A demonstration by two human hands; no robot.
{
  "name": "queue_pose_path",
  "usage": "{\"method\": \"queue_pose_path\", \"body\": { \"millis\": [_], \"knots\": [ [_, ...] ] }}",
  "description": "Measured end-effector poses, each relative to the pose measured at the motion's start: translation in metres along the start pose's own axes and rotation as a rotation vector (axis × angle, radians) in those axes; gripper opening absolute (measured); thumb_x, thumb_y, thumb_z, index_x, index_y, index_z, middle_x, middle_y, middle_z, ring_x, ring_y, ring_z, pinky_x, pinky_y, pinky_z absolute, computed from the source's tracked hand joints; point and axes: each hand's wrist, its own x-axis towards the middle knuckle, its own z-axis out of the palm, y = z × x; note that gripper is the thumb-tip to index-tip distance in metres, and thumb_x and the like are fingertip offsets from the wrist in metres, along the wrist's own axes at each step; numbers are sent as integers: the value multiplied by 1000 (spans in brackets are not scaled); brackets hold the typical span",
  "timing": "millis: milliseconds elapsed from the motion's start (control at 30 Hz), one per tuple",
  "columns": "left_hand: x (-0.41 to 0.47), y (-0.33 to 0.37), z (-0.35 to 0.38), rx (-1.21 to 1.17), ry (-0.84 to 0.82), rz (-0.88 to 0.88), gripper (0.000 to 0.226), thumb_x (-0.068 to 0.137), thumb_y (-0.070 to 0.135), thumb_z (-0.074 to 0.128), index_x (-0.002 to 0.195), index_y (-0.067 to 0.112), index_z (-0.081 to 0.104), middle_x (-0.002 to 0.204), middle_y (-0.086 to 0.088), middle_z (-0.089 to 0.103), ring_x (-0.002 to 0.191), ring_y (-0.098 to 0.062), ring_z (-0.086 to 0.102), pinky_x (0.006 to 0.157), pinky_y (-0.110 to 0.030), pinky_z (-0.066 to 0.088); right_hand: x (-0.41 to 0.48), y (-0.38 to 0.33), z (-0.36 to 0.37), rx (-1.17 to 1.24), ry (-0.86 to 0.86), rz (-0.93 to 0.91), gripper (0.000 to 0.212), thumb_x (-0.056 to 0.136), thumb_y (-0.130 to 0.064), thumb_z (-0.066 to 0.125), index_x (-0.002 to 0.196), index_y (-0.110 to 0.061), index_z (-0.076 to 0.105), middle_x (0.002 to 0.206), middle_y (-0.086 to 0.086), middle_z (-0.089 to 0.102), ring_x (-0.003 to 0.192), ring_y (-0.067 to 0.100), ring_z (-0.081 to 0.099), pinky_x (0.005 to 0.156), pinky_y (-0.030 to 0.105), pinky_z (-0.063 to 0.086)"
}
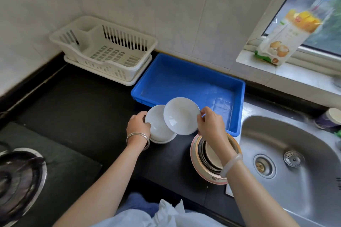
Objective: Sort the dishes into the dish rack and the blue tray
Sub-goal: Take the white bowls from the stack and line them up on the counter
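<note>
Right hand (209,122) pinches a tilted white dish (181,115) by its rim; left hand (138,124) grips white bowls (158,129) just beside it.

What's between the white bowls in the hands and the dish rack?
Only bare black countertop, in the head view. The blue tray's near corner lies just right of that stretch. The left hand grips the bowl stack, right hand pinches the raised bowl.

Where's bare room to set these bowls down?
Bare: the blue rectangular plastic tray, the white slotted plastic dish rack, and black countertop between rack and gas burner. Crowded at the tray's near edge: left hand grips stacked white bowls, right hand pinches a tilted white dish, pink-rimmed stacked plates sit beside the steel sink.
</note>
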Motion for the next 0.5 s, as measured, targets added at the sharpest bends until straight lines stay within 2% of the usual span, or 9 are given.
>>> {"method": "queue_pose_path", "body": {
  "millis": [133, 200, 267, 333, 400, 500],
  "knots": [
    [-2, -1, -2, -115, 8, 6, 30, 84, 3, 54, 109, 19, 58, 114, -7, 58, 103, -28, 58, 78, -46, 57, 3, -1, -4, 22, 0, -17, 9, 98, -21, 42, 93, -16, 47, 76, 8, 64, 48, 6, 51, 37, 9, 29],
    [1, -1, -8, -201, -11, -40, 30, 83, 1, 55, 106, 20, 59, 111, -4, 59, 96, -25, 58, 74, -45, 58, 6, -5, -6, 40, 3, -32, 10, 98, -21, 42, 94, -15, 49, 74, 8, 65, 46, 7, 55, 41, 9, 30],
    [6, -2, -18, -336, -41, -97, 30, 83, -1, 56, 102, 21, 60, 108, -1, 58, 91, -21, 56, 66, -41, 60, 10, -13, -8, 70, 19, -59, 10, 97, -20, 43, 92, -15, 50, 70, 8, 66, 46, 11, 59, 46, 17, 39],
    [14, -1, -33, -460, -57, -139, 32, 82, -4, 56, 99, 22, 61, 106, 0, 57, 97, -22, 55, 59, -35, 59, 15, -24, -9, 95, 37, -98, 11, 95, -20, 43, 88, -17, 50, 63, 5, 65, 42, 9, 58, 50, 21, 45],
    [22, -3, -52, -545, -53, -172, 33, 82, -5, 56, 103, 20, 61, 108, -1, 57, 100, -24, 55, 52, -31, 57, 22, -40, -10, 113, 52, -138, 13, 94, -20, 43, 83, -20, 49, 54, 0, 63, 36, 3, 54, 50, 18, 46],
    [37, -14, -83, -610, -1, -194, 33, 82, -4, 57, 101, 22, 60, 106, 1, 56, 99, -24, 55, 44, -24, 53, 37, -72, -6, 137, 40, -205, 13, 93, -18, 45, 81, -17, 50, 46, -4, 59, 34, 0, 51, 41, 8, 38]
  ]
}}
